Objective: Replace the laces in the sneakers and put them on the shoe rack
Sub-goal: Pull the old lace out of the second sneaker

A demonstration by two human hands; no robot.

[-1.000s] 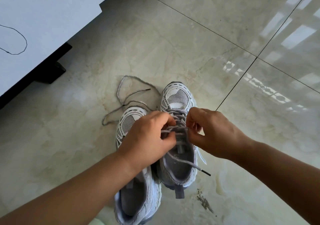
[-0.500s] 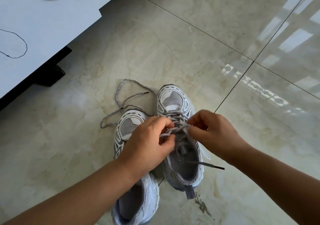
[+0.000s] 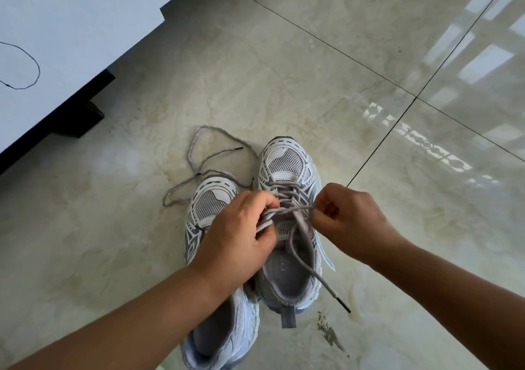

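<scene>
Both hands, the left hand [image 3: 238, 236] and the right hand [image 3: 350, 219], are pinching the grey round lace [image 3: 287, 210] with curled fingers over the white-and-grey mesh sneaker [image 3: 287, 165].

Two white and grey mesh sneakers stand side by side on the floor, toes pointing away from me. The right sneaker [image 3: 287, 170] carries a grey lace [image 3: 305, 251] crossed through its eyelets, one dark-tipped end trailing over the heel onto the floor. The left sneaker [image 3: 208, 204] sits slightly nearer me, and a loose grey lace [image 3: 196, 148] lies tangled by its toe.
</scene>
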